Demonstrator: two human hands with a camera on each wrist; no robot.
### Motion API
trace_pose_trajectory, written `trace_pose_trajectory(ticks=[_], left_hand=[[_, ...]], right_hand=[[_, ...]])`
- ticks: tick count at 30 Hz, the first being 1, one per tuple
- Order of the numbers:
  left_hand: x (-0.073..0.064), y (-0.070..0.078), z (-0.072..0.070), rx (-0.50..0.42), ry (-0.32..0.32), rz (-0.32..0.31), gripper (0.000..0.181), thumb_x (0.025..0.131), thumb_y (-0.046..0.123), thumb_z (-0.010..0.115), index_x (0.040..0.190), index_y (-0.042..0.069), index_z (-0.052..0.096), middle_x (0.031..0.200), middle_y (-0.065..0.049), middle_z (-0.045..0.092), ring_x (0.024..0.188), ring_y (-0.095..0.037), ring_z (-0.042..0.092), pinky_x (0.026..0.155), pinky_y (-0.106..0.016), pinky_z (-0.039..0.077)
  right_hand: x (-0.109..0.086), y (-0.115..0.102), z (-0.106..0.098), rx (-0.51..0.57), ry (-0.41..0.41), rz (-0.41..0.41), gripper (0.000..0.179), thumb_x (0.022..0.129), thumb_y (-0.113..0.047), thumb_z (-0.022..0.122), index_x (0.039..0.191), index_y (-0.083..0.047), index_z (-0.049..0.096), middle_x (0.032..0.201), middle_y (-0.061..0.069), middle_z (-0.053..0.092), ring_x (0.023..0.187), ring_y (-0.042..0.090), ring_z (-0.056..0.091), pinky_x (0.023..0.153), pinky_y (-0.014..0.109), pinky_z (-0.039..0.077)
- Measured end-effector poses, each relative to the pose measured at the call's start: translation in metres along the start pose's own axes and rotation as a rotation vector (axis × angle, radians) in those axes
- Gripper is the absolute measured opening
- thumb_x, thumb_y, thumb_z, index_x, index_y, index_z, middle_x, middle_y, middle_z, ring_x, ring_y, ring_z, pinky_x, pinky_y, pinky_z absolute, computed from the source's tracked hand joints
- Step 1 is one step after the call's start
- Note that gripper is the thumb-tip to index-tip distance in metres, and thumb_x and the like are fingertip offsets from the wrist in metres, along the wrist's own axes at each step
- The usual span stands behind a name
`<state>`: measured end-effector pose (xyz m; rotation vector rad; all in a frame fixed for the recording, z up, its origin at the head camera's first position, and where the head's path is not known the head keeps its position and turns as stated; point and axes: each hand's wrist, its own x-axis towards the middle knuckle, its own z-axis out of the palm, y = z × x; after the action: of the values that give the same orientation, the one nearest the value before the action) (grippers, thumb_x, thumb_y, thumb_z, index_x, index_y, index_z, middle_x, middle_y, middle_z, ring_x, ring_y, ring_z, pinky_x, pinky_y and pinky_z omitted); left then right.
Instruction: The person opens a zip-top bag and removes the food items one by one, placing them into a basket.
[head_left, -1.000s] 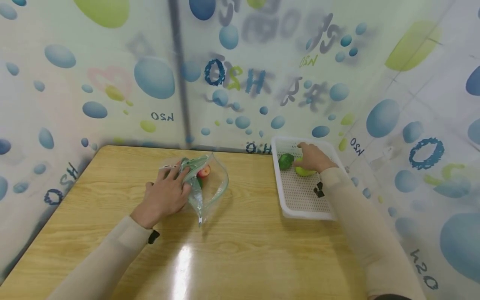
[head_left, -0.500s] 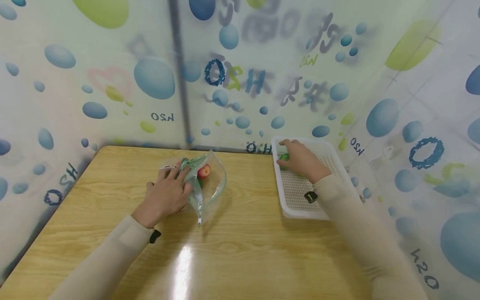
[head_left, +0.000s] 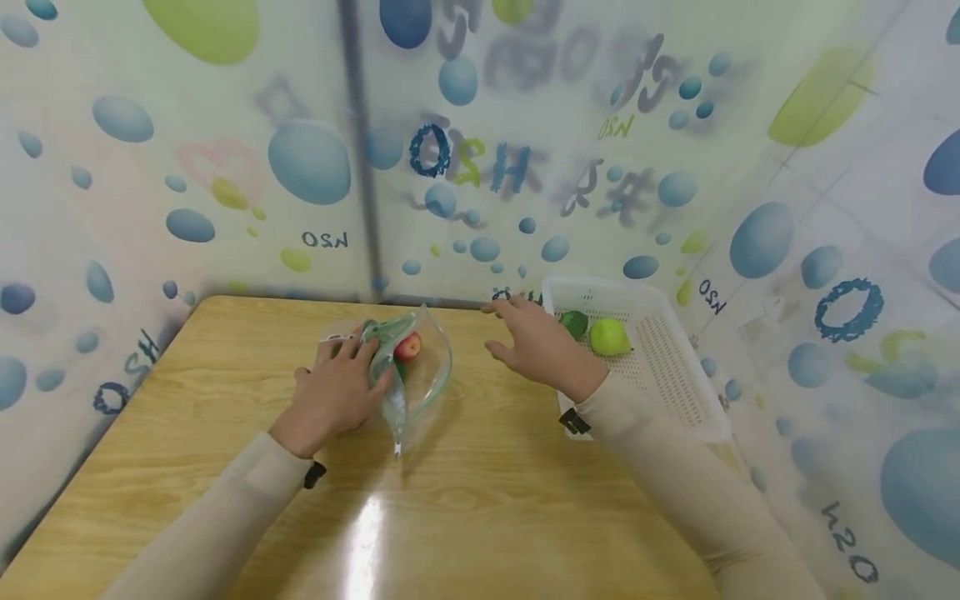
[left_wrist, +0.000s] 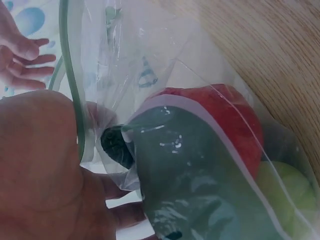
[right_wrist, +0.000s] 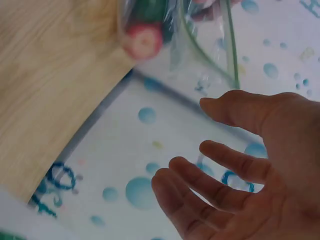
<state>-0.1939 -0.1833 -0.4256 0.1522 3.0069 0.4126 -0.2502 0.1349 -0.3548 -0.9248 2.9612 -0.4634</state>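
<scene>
Because the bag (left_wrist: pixel 185 165) partly hides the left hand (head_left: pixel 332 393), any grip is unclear; the right hand (head_left: pixel 542 346) is loosely spread.

White glare streaks the wooden table (head_left: pixel 480 517) on the near side of the left hand (head_left: pixel 333 392) in the bright head view; wrist pictures run dimmer, the zip-top bag (right_wrist: pixel 176 50) blurring beyond the right hand (right_wrist: pixel 290 172).
</scene>
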Motion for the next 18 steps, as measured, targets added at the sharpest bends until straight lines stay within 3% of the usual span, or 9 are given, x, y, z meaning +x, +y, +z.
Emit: trace_pose_trajectory(ticks=[10,15,18], left_hand=[[0.003,0.0,-0.004,0.014,-0.002,0.007,0.071,0.12,0.045,0.043,0.181,0.009,0.039,0.188,-0.024,0.036,0.171,-0.057,0.031,0.111,-0.095,0.045],[0.004,-0.002,-0.003,0.015,0.006,0.017,0.071,0.119,0.041,0.042,0.182,0.007,0.038,0.192,-0.022,0.03,0.171,-0.057,0.031,0.111,-0.093,0.048],[0.004,-0.004,-0.002,0.017,0.017,0.023,0.069,0.12,0.039,0.042,0.18,0.006,0.04,0.19,-0.023,0.035,0.169,-0.058,0.035,0.11,-0.091,0.051]], right_hand=[[0.019,-0.036,0.04,0.035,0.039,-0.206,0.045,0.111,-0.02,0.081,0.152,-0.003,0.07,0.142,0.018,0.076,0.119,0.03,0.079,0.102,0.044,0.068],[0.025,-0.047,0.058,0.077,0.157,-0.334,0.035,0.109,-0.011,0.081,0.141,0.0,0.072,0.132,0.018,0.074,0.107,0.025,0.077,0.093,0.035,0.068],[0.028,-0.055,0.066,0.068,0.212,-0.415,0.025,0.108,-0.007,0.08,0.132,0.0,0.075,0.129,0.017,0.073,0.103,0.023,0.073,0.089,0.031,0.065]])
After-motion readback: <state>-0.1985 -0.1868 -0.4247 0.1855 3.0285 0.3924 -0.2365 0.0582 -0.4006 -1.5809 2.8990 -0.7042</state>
